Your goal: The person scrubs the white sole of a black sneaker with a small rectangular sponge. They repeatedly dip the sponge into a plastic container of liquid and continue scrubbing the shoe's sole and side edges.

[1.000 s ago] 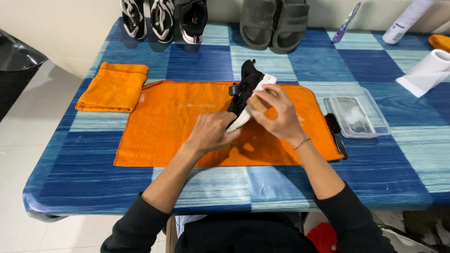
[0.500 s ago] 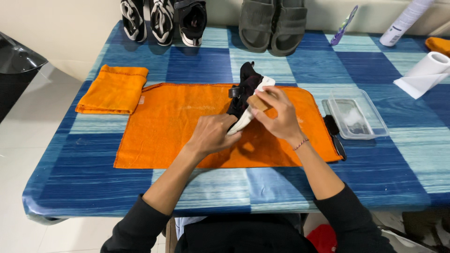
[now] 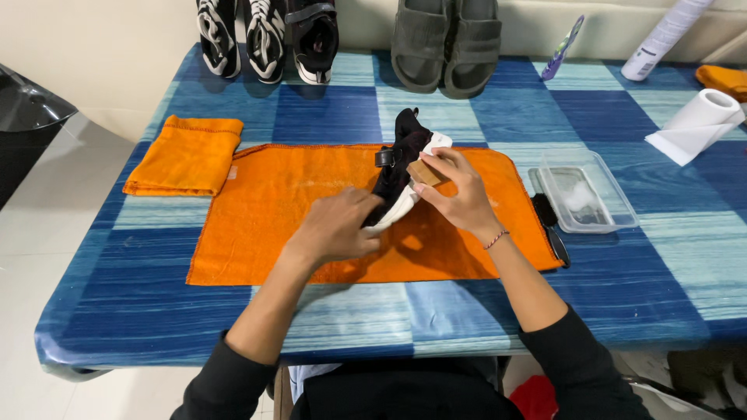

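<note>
A black shoe (image 3: 395, 167) with a white sole lies tipped on its side in the middle of a big orange cloth (image 3: 296, 210). The cloth is spread flat on the blue checked table (image 3: 117, 295), most likely so the table stays clean under the shoe.

The left hand (image 3: 336, 229) sits on the near end of the shoe. Its fingers are curled together and pressed around that end, so the shoe seems pinned in place. The left arm comes up from the near edge, bent a bit at the elbow, with the wrist low over the cloth.

The right hand (image 3: 459, 194) is at the far right side of the shoe. Its fingers are closed on a small tan block (image 3: 425, 172), maybe a brush or a sponge, and the block touches the white sole. The wrist is bent down and wears a thin bracelet.

A clear plastic tub (image 3: 615, 204) sits just right of the cloth, close to the right hand, and a dark brush (image 3: 549, 222) lies beside it. A folded orange cloth (image 3: 185, 155) lies to the left. More shoes (image 3: 268, 35) and grey sandals (image 3: 445, 43) stand in a row at the far edge. A paper roll (image 3: 704, 113) lies far right.
</note>
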